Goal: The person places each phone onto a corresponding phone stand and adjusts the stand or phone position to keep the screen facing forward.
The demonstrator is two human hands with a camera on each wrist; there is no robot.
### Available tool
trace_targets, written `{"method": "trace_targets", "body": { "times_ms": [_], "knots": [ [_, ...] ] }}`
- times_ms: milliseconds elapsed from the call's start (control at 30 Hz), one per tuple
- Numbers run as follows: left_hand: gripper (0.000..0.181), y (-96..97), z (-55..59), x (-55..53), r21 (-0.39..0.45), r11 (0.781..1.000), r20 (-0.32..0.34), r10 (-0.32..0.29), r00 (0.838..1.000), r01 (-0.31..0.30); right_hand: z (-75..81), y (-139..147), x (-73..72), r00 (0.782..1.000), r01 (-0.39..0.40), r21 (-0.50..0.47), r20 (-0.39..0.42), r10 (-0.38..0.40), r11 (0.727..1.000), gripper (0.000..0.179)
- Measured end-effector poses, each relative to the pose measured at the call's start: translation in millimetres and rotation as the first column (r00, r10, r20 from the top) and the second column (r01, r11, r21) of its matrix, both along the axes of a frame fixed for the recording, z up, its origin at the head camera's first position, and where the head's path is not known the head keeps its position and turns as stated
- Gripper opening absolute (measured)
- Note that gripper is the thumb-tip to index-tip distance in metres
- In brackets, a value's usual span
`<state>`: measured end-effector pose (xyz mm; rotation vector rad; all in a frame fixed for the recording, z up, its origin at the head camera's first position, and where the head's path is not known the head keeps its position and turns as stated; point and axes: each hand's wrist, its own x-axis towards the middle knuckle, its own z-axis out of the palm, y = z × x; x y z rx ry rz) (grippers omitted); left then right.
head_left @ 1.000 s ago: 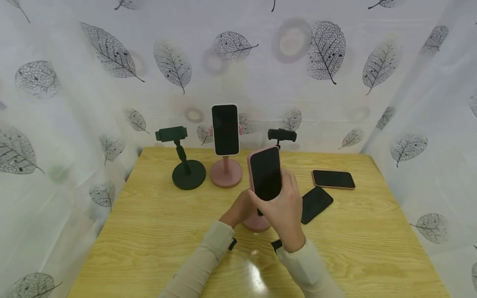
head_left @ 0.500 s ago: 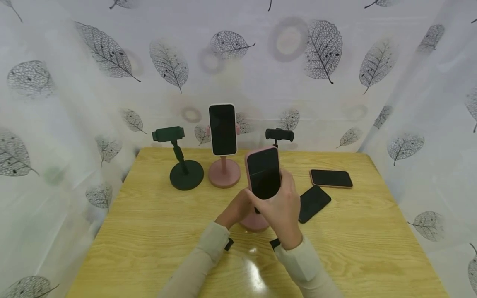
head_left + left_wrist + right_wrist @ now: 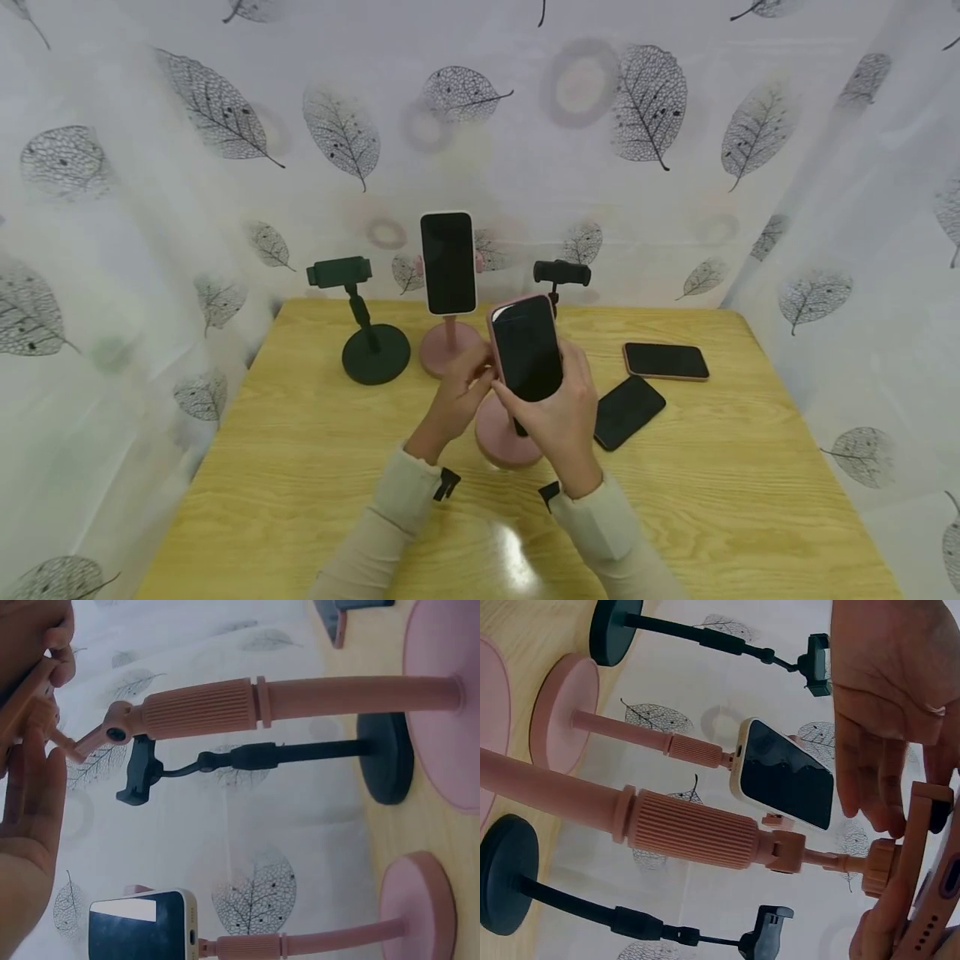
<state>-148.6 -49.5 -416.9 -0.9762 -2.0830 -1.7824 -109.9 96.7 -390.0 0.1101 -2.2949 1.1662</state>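
Observation:
My right hand (image 3: 558, 412) grips a smartphone in a pink case (image 3: 527, 346), its dark screen facing me. Behind the phone is the clamp (image 3: 916, 847) of a pink phone stand (image 3: 694, 831), whose round base (image 3: 504, 433) stands on the table. At the phone's left edge, my left hand (image 3: 453, 402) pinches the end of that clamp between thumb and fingers. In the left wrist view, the left hand's fingers (image 3: 37, 784) reach along the back of the clamp. The right wrist view shows the phone's cased edge (image 3: 941, 892) lying close along the clamp.
Behind stand a dark green phone stand (image 3: 375, 353), another pink stand (image 3: 450, 342) bearing a white-edged phone (image 3: 449, 262), and a black stand (image 3: 562, 272). Two phones lie at right: one black (image 3: 630, 412), one pink-edged (image 3: 666, 361). A leaf-print curtain (image 3: 510, 167) hangs around the wooden table (image 3: 300, 500).
My left hand has moved up and left, from low behind the phone to its left edge. The phone in my right hand has shifted slightly left and tilted a little more.

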Motion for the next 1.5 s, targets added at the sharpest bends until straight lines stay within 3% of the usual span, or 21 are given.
{"method": "trace_targets", "body": {
  "times_ms": [133, 300, 500, 700, 833, 1200, 1400, 1500],
  "knots": [
    [0.018, -4.2, 3.2, -2.8, -0.054, 0.998, -0.018, -0.022, 1.000, 0.020, -4.1, -0.8, -1.5, 1.000, -0.020, -0.066, -0.007, 0.020, 0.998, 0.083],
    [0.021, -6.2, 5.1, -5.4, -0.052, 0.997, 0.002, -0.063, 0.998, 0.063, -8.4, -2.9, -3.1, 0.998, -0.061, -0.123, -0.007, 0.061, 0.991, 0.081],
    [0.024, -7.3, 4.7, -9.2, -0.028, 0.992, 0.017, -0.123, 0.992, 0.123, -11.1, -0.5, -4.1, 0.996, -0.092, -0.111, -0.011, 0.091, 0.990, 0.083],
    [0.030, -14.0, 9.8, -12.4, -0.040, 0.976, 0.053, -0.214, 0.975, 0.216, -8.0, 4.7, -5.0, 0.990, -0.139, -0.114, 0.008, 0.141, 0.984, 0.086],
    [0.024, -17.6, 12.0, -15.4, -0.055, 0.971, 0.070, -0.230, 0.971, 0.234, -8.2, 7.3, -5.9, 0.990, -0.137, -0.121, 0.019, 0.140, 0.983, 0.084],
    [0.008, -15.1, 15.4, -13.6, -0.092, 0.979, 0.116, -0.172, 0.978, 0.183, -7.0, 13.8, -8.2, 0.997, -0.064, -0.134, 0.040, 0.070, 0.989, 0.083],
    [0.010, -10.8, 16.4, -2.5, -0.055, 0.997, 0.157, -0.043, 0.987, 0.052, -7.8, 11.8, -7.1, 0.994, -0.048, -0.126, 0.094, 0.061, 0.991, 0.087],
    [0.018, -4.9, 12.9, 3.4, 0.029, 0.999, 0.174, 0.017, 0.985, -0.022, -7.1, 11.8, -6.2, 0.993, -0.031, -0.117, 0.113, 0.044, 0.993, 0.089]
  ]
}}
